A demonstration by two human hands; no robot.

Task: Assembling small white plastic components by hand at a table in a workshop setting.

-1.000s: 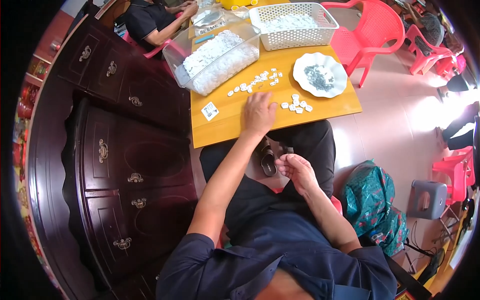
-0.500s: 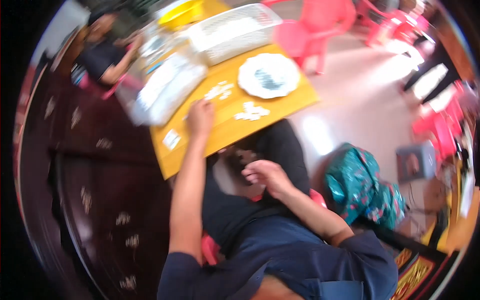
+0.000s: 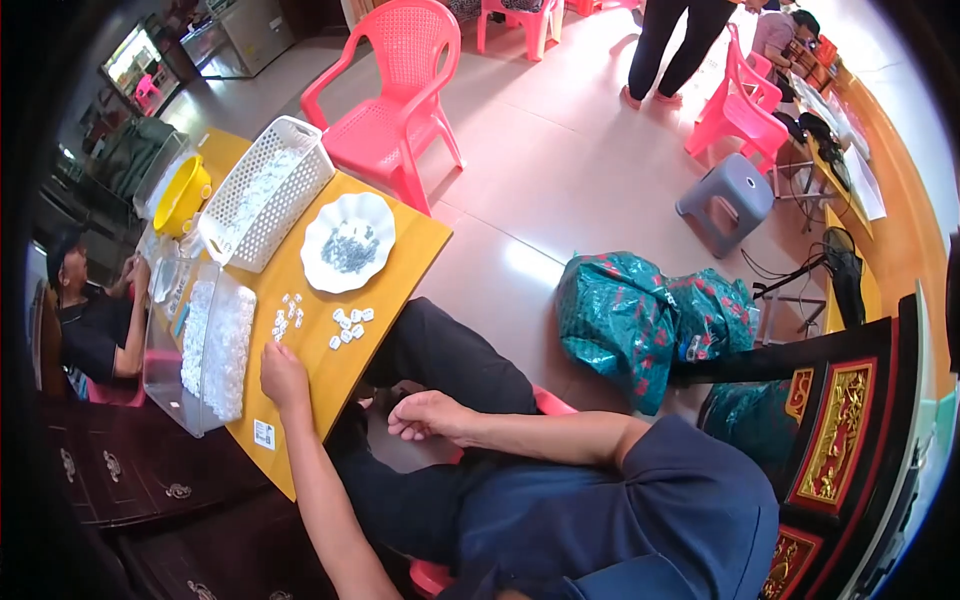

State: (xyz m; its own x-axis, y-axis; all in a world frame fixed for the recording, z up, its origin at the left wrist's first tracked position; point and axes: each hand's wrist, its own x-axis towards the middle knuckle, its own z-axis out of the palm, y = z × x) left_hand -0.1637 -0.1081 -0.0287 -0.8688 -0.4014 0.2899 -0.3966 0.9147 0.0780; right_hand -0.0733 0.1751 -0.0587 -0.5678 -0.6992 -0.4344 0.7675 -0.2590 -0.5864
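Note:
My left hand rests on the yellow wooden table, its fingers drawn together beside a loose group of small white plastic pieces. What its fingertips hold, if anything, is hidden. A second cluster of small white pieces lies to the right, near the table edge. Beyond them stands a white scalloped plate with small grey bits in it. Over my lap, off the table, my right hand is loosely closed, and nothing shows in its fingers.
Left of my left hand stands a clear bin of white pieces; behind it are a white perforated basket and a yellow bowl. A label lies nearby. Another person sits at left. Green bags lie at right.
The view has swung to the right, so the table now appears farther left and the picture is sharper. My left hand stays by the white pieces; my right hand remains over my lap.

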